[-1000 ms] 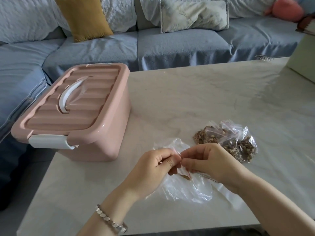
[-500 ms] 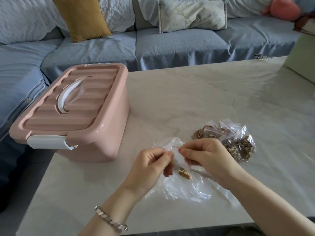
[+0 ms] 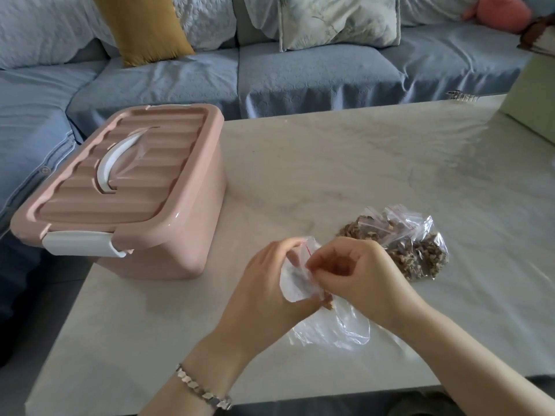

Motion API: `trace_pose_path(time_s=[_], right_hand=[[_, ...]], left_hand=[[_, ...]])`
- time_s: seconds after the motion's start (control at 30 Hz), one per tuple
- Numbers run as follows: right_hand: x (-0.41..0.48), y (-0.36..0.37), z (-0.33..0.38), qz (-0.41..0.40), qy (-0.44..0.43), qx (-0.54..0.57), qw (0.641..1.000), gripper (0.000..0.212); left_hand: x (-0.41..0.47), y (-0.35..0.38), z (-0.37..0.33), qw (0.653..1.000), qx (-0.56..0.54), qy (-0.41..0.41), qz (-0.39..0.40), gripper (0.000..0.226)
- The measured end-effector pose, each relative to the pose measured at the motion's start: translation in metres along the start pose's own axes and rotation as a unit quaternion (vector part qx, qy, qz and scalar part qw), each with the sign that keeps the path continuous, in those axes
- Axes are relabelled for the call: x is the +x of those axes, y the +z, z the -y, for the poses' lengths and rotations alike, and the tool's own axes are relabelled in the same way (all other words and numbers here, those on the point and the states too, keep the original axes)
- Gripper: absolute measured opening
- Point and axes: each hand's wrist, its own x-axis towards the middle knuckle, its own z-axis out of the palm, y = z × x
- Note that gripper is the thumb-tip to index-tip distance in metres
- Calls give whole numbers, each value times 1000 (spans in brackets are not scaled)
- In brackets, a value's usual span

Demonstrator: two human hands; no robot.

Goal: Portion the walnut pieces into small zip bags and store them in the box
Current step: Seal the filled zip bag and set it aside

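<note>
A small clear zip bag (image 3: 295, 279) with a red zip line is held upright between both hands near the table's front edge. My left hand (image 3: 264, 291) grips its left side and my right hand (image 3: 354, 273) pinches its top edge. A few walnut pieces (image 3: 328, 304) show just below my fingers. A larger clear plastic bag (image 3: 336, 330) lies flat under the hands. To the right rest filled zip bags of walnut pieces (image 3: 408, 243). The pink storage box (image 3: 129, 190) stands at the table's left, its lid shut and its white latch closed.
The marble-patterned table (image 3: 345, 163) stretches back to a blue sofa (image 3: 300, 73) with a mustard cushion (image 3: 144, 25) and a pale cushion. A pale green box (image 3: 531, 97) stands at the table's far right corner. A bracelet is on my left wrist.
The small bag has been lifted upright between my hands, which shifted slightly; my left hand now holds its side while the right pinches the top. The walnut pieces sit lower, partly hidden.
</note>
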Motion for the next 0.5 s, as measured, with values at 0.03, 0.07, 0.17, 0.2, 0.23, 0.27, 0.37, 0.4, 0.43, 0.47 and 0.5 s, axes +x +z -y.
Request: trace_pose_path(time_s=[0.03, 0.07, 0.17, 0.2, 0.23, 0.27, 0.37, 0.4, 0.43, 0.47, 0.5], right_hand=[[0, 0, 0, -1, -15, -42, 999, 29], [-1, -1, 0, 6, -24, -87, 996, 24], [-1, -2, 1, 45, -33, -177, 983, 18], [-1, -3, 3, 60, -29, -184, 981, 19], [-2, -3, 5, 69, -23, -183, 980, 20], [-2, -3, 6, 72, -19, -184, 980, 21], [-2, -2, 4, 88, -10, -197, 977, 25], [-2, -2, 3, 101, -3, -194, 976, 26], [-1, -2, 2, 114, 5, -181, 977, 27], [-1, -2, 1, 122, 20, -155, 980, 29], [-1, -4, 0, 124, 42, -121, 984, 32]], left_hand=[[0, 2, 2, 1000, 3, -6, -11, 56], [0, 5, 4, 1000, 16, -3, -11, 53], [1, 11, 8, 997, 72, 18, 7, 48], [2, 12, 9, 996, 85, 16, 10, 46], [3, 13, 11, 994, 103, 21, 0, 45], [4, 15, 14, 991, 126, 38, -21, 44], [3, 19, 16, 981, 166, 79, -66, 49], [1, 20, 15, 980, 169, 80, -63, 54], [0, 20, 14, 980, 171, 79, -58, 58], [-1, 20, 14, 979, 178, 79, -60, 60], [-1, 21, 14, 976, 190, 80, -65, 60]])
